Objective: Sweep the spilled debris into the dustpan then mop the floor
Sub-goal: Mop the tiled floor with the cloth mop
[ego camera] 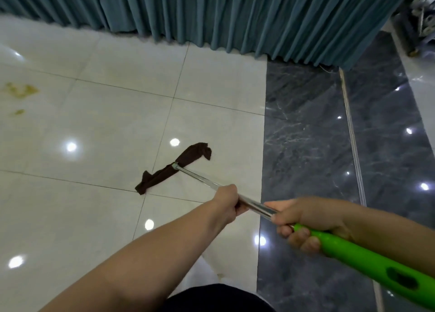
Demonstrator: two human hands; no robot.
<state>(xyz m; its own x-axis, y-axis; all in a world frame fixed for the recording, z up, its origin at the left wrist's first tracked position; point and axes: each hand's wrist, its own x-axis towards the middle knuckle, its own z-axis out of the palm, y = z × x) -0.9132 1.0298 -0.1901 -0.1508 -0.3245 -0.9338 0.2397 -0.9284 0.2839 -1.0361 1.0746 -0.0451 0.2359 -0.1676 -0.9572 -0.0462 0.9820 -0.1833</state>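
Note:
A mop with a metal pole [200, 178] and a green handle [367, 262] reaches from the lower right to the floor's middle. Its dark brown cloth head [174, 166] lies flat on the pale floor tiles [94, 128]. My left hand [227, 202] grips the metal pole further down its length. My right hand [303, 222] grips the pole where metal meets the green handle. A yellowish-brown stain [21, 91] with a smaller spot [18, 112] marks the tiles at the far left, well away from the mop head. No dustpan or broom shows.
A teal pleated curtain [235, 17] hangs along the far side down to the floor. Dark grey marble flooring [306, 146] runs along the right with a metal strip [353, 135] in it. Some equipment [421, 17] stands in the top right corner.

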